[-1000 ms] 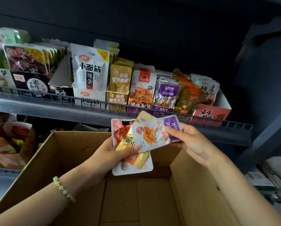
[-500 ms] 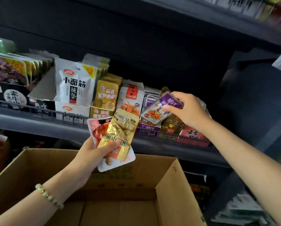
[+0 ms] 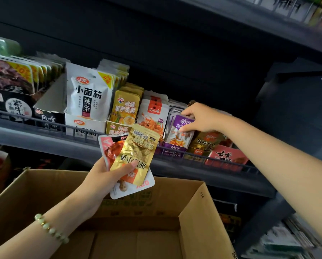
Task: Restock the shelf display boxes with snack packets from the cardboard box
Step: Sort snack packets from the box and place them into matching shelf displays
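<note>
The box [image 3: 199, 212] sits below and before our shelf [image 3: 35, 139], whose display boxes [image 3: 85, 126] stand side by side (behind a rail [image 3: 50, 122]). Our left hand [image 3: 102, 178] holds packets [image 3: 137, 154] above the box; our right hand [image 3: 203, 118] grips a pouch [image 3: 178, 131] in a display box.

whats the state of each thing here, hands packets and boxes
left hand: grips two packets above the cardboard box
gold packet: held in front, upside down
red and white packet: held behind the gold one, partly covered
right hand: pinches the purple packet
purple packet: upright, at the purple display box
cardboard box: open, visible floor bare
</note>
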Demonstrator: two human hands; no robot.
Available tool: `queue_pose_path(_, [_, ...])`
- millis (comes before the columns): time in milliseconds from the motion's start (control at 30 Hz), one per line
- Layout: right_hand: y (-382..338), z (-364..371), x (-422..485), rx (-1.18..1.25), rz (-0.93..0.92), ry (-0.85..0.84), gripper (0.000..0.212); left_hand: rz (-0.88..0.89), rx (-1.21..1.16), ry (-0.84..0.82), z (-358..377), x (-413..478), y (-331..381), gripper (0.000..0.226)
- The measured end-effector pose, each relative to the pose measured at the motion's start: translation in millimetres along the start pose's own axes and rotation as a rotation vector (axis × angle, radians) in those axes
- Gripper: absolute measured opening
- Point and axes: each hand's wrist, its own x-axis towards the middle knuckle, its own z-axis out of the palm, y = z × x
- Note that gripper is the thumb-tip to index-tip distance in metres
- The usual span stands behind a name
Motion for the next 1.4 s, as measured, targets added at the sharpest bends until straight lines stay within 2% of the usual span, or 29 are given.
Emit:
queue_pose_path(67, [-1,3,6,0.004,0.012,-0.068,0.025,-0.001,-0.004,-0.004,0,0,-1,0.051])
queue_pose_path(133, [-2,5,8,0.007,0.011,-0.064,0.031,-0.001,-0.011,-0.009,0,-2,-2,0.05])
queue_pose_path(200, [-2,3,7,-0.047,-0.018,0.014,0.033,-0.003,-0.011,-0.016,0,-2,-3,0.046])
queue_pose_path(300, [1,-3,4,-0.135,-0.061,0.149,0.024,-0.008,-0.01,-0.016,0,-1,-5,0.039])
queue_pose_path(533, [1,-4,7,-0.078,-0.037,0.147,0.024,-0.006,0.005,-0.042,4,-4,-5,0.036])
queue_pose_path(600, [-4,-3,1,-0.093,-0.058,0.221,0.021,0.011,0.01,-0.068,6,-6,-3,0.041])
queue_pose_path(667, [-15,1,-12,-0.002,-0.132,0.39,0.015,0.03,0.005,-0.081,9,-9,1,0.046])
queue_pose_path(733, [-33,9,-31,0.243,-0.175,0.469,0.014,0.056,0.005,-0.093,13,-11,7,0.048])
queue_pose_path(767, [-41,13,-41,0.364,-0.162,0.44,0.02,0.074,0.012,-0.105,15,-12,10,0.048])
queue_pose_path(833, [-50,24,-57,0.551,-0.077,0.288,0.039,0.104,0.015,-0.139,21,-15,16,0.049])
queue_pose_path(900, [-49,37,-69,0.729,0.011,0.14,0.048,0.109,0.0,-0.164,28,-20,19,0.049])
queue_pose_path(1033, [-34,58,-82,1.019,0.125,0.123,0.048,0.121,-0.002,-0.168,40,-28,15,0.043])
queue_pose_path(1133, [-23,63,-92,1.003,0.169,0.217,0.043,0.128,0.002,-0.097,45,-28,11,0.026])
queue_pose_path(1200, [-18,62,-98,0.964,0.218,0.265,0.041,0.169,0.033,-0.064,43,-27,10,0.023])
queue_pose_path(1300, [-24,65,-105,0.863,0.246,0.23,0.048,0.166,0.144,-0.158,44,-34,7,0.026])
queue_pose_path(1400, [-45,75,-109,0.825,0.181,0.186,0.036,0.063,0.173,-0.291,52,-45,7,0.039])
